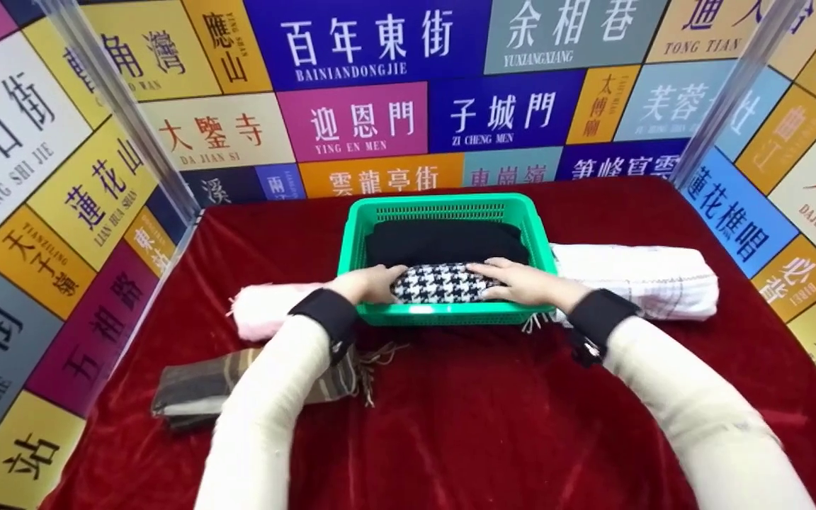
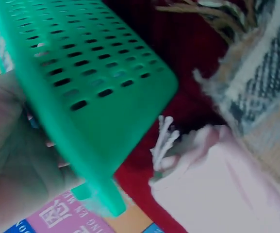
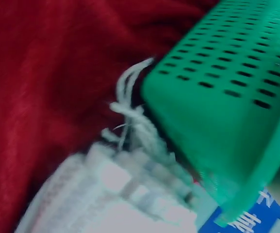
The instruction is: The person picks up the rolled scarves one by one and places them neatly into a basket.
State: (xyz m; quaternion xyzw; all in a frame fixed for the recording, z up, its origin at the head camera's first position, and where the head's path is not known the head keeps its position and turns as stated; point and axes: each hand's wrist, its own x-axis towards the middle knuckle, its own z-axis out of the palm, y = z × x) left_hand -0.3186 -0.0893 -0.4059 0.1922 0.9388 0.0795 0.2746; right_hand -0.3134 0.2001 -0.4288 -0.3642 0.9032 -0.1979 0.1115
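A folded black-and-white houndstooth cloth (image 1: 443,283) lies in the front part of a green plastic basket (image 1: 443,312). My left hand (image 1: 377,283) holds its left end, reaching over the front-left rim. At the opposite end, my right hand (image 1: 521,281) grips the cloth with its fingers over the top. Behind it in the basket lies a folded black cloth (image 1: 447,241). In the left wrist view, the palm of the left hand (image 2: 18,160) is beside the basket wall (image 2: 115,121), which hides the fingertips. The right wrist view shows mainly the basket's side (image 3: 193,116).
A folded white fringed scarf (image 1: 642,283) lies right of the basket. To the left are a pink fringed one (image 1: 266,308) and, nearer, a brown-and-grey striped fringed scarf (image 1: 199,386). Red velvet (image 1: 486,425) covers the table; walls with street-name signs (image 1: 372,42) surround it.
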